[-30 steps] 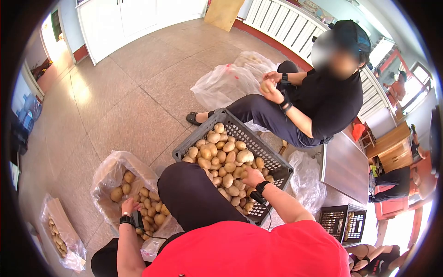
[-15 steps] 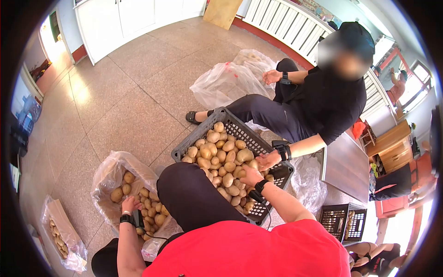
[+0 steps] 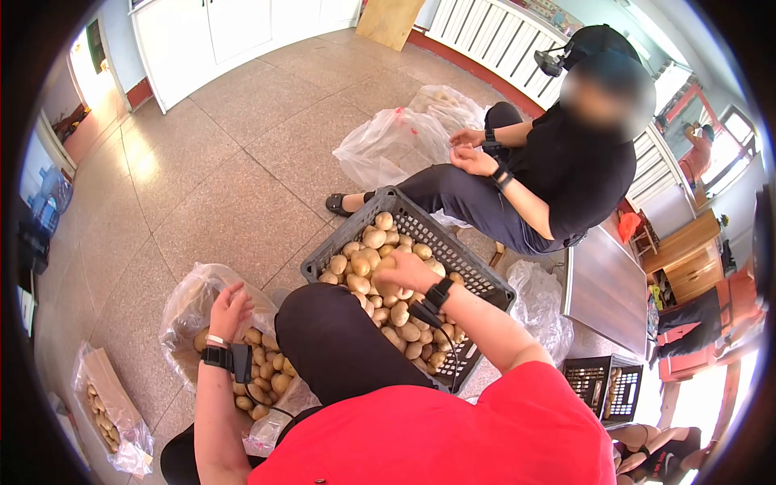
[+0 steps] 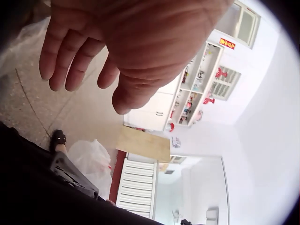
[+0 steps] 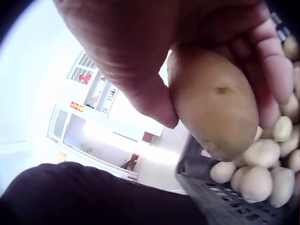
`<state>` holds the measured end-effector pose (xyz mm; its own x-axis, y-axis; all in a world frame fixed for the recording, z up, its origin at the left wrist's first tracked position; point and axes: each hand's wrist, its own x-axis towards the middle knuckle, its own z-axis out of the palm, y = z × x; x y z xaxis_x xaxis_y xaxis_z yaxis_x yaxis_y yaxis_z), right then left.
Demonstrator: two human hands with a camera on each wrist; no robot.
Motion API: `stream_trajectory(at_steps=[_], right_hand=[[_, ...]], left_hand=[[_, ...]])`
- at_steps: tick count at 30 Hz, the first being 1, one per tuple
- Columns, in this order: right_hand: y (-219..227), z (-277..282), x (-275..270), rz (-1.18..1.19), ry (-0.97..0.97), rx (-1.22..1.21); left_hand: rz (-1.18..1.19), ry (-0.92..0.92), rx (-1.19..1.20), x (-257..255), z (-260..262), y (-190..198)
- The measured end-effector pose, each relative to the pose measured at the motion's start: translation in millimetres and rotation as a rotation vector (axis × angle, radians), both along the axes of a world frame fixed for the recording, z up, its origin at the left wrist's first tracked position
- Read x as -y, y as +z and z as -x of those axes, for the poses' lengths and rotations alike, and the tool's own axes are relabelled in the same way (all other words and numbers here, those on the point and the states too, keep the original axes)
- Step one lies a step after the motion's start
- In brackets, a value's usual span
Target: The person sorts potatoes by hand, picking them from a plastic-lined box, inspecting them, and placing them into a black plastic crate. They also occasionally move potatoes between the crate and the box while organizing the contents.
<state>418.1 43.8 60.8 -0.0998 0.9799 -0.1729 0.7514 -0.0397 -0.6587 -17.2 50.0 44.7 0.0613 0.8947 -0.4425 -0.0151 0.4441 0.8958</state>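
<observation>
My right hand grips a large potato between thumb and fingers, held over the dark plastic crate. Many loose potatoes fill that crate under it. My left hand holds nothing; its fingers are relaxed and spread in the left wrist view, over a box lined with clear plastic. More potatoes lie inside this lined box, to the left of my knee.
Across the crate sits another person in black, hands together near the lap. Plastic bags lie on the floor behind the crate. A smaller lined box stands far left, and another black crate at the right.
My right hand has lifted a potato and moved left over the crate. My left hand has risen from the potatoes in the lined box. The other person reached into the crate, then drew back.
</observation>
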Motion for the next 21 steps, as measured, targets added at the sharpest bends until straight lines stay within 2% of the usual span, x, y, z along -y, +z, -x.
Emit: stream_trajectory(at_steps=[2,4,7,9,10,12,13,15,17,19,21], right_hand=[[50,26,-14,0.119,-0.052,-0.263],[79,46,-34,0.156,-0.01,-0.367],[112,78,-61,0.268,0.015,-0.391],[126,99,-72,0.36,0.143,-0.522],[126,110,-76,0.362,0.147,-0.521],[126,131,-82,0.446,0.293,-0.804],[128,140,-85,0.446,0.296,-0.805],[132,152,-88,0.614,0.389,-0.885],[135,156,-86,0.587,0.422,-0.863],[137,157,-84,0.561,0.46,-0.839],[137,141,-79,0.425,0.426,-0.808]], left_hand=[[-0.216,-0.125,-0.072,-10,-14,30],[-0.287,-0.169,-0.083,-14,-34,68],[-0.386,-0.249,-0.098,-18,-66,113],[-0.415,-0.281,-0.104,-19,-83,127],[-0.406,-0.3,-0.057,-19,-89,131],[-0.395,-0.316,-0.011,-20,-95,134],[-0.425,-0.302,0.031,-23,-97,131],[-0.453,-0.287,0.071,-25,-97,124],[-0.32,-0.119,0.173,-28,-85,113],[-0.242,-0.07,0.218,-30,-68,91],[-0.161,-0.019,0.261,-26,-44,60]])
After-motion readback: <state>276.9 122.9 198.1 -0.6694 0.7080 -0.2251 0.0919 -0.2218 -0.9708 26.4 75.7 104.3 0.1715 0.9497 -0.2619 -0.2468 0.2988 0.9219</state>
